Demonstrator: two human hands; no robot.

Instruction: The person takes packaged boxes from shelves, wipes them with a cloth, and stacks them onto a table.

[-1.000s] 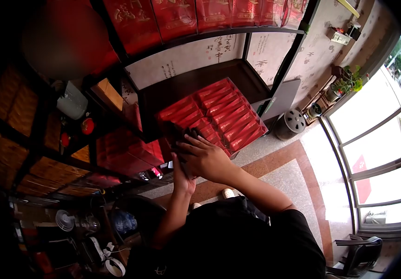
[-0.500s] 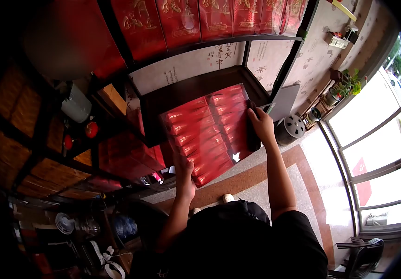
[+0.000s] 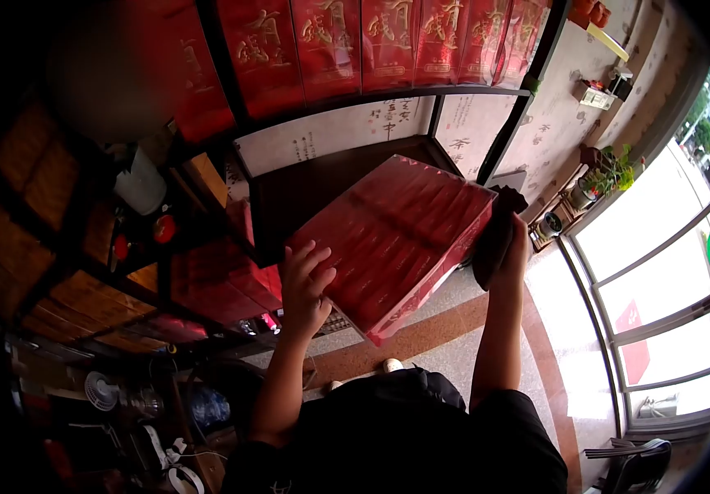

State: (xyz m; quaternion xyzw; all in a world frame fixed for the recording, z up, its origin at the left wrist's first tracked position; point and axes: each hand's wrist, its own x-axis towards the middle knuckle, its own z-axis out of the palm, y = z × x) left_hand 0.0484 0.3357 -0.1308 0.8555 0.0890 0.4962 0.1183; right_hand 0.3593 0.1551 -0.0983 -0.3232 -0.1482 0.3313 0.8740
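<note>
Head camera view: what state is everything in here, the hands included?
Large red box: tilted, between the hands
Left hand: open, fingers spread, at the box's left edge
Right hand: closed on the dark cloth
Dark cloth: bunched, at the box's right side
Upper red boxes: upright, in a row
White fan: upright; running or not, cannot tell

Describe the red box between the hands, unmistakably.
Find the dark shelf unit bearing upright, gold-lettered red boxes. Below them, between the left hand and right hand, is the red box. Unlike them, it is tilted and shows no large gold characters.
</note>
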